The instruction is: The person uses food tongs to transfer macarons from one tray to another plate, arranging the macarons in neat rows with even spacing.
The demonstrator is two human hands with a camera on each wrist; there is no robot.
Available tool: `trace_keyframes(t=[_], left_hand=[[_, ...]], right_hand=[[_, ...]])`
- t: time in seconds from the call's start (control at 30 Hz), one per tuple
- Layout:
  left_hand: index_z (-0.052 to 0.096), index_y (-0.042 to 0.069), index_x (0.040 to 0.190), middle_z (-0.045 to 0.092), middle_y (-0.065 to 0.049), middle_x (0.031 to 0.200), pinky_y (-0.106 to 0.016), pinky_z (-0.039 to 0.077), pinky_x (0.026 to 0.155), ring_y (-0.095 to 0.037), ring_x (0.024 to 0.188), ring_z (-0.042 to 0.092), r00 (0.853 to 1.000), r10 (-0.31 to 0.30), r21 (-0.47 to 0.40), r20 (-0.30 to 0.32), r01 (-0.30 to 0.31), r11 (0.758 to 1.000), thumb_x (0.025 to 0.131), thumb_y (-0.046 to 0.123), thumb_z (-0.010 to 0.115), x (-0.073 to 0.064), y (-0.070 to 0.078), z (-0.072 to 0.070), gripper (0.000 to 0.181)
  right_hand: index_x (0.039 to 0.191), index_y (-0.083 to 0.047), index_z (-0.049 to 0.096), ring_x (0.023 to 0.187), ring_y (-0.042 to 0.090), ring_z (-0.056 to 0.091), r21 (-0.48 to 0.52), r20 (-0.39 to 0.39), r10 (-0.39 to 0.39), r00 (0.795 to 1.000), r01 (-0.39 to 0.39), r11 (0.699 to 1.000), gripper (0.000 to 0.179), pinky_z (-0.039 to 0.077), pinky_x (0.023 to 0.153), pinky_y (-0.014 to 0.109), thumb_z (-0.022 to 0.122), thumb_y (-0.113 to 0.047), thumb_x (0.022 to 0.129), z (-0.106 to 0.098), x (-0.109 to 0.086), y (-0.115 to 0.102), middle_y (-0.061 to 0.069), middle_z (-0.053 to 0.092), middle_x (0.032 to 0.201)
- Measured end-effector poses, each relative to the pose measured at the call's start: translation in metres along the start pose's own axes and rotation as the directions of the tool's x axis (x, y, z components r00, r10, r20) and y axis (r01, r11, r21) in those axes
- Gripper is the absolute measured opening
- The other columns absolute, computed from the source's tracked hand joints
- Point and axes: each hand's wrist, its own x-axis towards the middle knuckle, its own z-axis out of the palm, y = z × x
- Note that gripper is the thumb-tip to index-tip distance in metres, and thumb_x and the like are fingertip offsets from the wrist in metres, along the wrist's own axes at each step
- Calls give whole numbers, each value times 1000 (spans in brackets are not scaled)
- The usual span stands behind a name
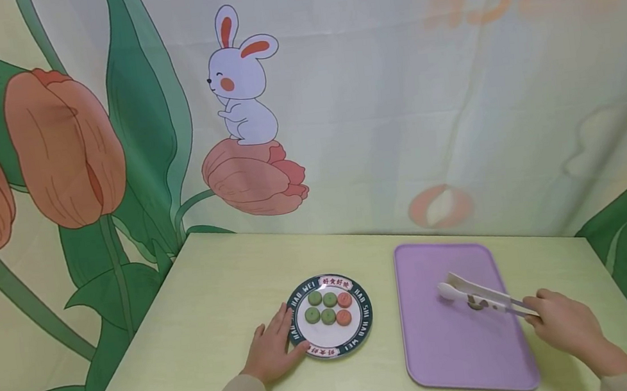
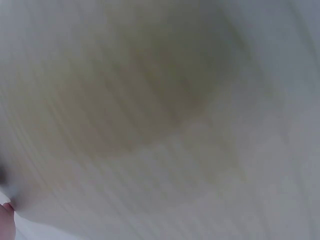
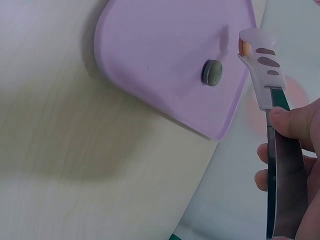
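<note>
My right hand [image 1: 566, 325] grips a pair of tongs [image 1: 490, 295] with pale tips, held over the purple tray [image 1: 453, 347]. In the right wrist view, an orange-tan piece [image 3: 245, 48] shows between the tong tips [image 3: 262, 55]. A small round green piece [image 3: 213, 73] lies on the tray; from the head it is partly hidden behind the tongs. My left hand [image 1: 273, 348] rests beside a dark-rimmed plate [image 1: 364, 311], fingers extended, with fingertips and thumb at its left rim. On the plate sit several round green pieces [image 1: 328, 316] and two pink ones [image 1: 343, 317].
Pale wood-look table [image 1: 230, 282] surrounds the plate and tray, with a gap between the two. A printed curtain [image 1: 351, 120] with tulips and a rabbit hangs behind the table's back edge. The left wrist view is mostly blurred pale surface.
</note>
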Motion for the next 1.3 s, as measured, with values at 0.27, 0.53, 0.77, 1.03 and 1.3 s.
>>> trace_keyframes(t=[0.27, 0.53, 0.77, 1.03, 1.3], left_hand=[[25, 10, 140, 19, -5, 148, -52, 22, 103, -23, 132, 28, 1000, 12, 9, -9, -12, 1000, 81, 61, 43, 0, -1, 0, 80], [23, 11, 141, 17, -4, 148, -52, 21, 104, -22, 133, 26, 1000, -6, 9, 18, 6, 1000, 81, 62, 42, 1, -1, 0, 81], [24, 11, 141, 18, -4, 148, -51, 21, 105, -22, 133, 27, 1000, -5, -3, 4, 5, 1000, 81, 62, 42, 0, 0, 0, 80], [26, 10, 140, 20, -5, 148, -52, 22, 103, -23, 132, 29, 1000, 9, -2, -14, -9, 1000, 80, 62, 43, 0, -1, 0, 80], [27, 10, 139, 20, -5, 148, -52, 22, 104, -22, 132, 29, 1000, 10, -6, -18, -10, 1000, 80, 63, 42, -1, 0, 0, 81]], right_hand=[[83, -14, 60, 55, 10, 34, 11, -4, -11, 1000, 11, 1000, 11, 27, 43, 24, 66, -15, 74, -4, 1, -7, -4, 42, 64], [83, -14, 61, 54, 10, 34, 29, -31, -36, 999, 36, 999, 11, 27, 43, 24, 67, -16, 74, -4, 4, -14, -5, 42, 64], [84, -13, 62, 54, 9, 34, 19, -37, -44, 998, 44, 999, 11, 27, 43, 23, 66, -17, 74, -1, 4, -17, -5, 42, 64], [83, -14, 62, 54, 9, 34, 28, -53, -65, 997, 66, 997, 13, 28, 43, 23, 68, -17, 72, -4, 5, -29, -5, 43, 66], [83, -16, 62, 54, 8, 35, 19, -85, -87, 993, 88, 996, 14, 29, 43, 23, 70, -18, 71, -3, 7, -34, -5, 46, 67]])
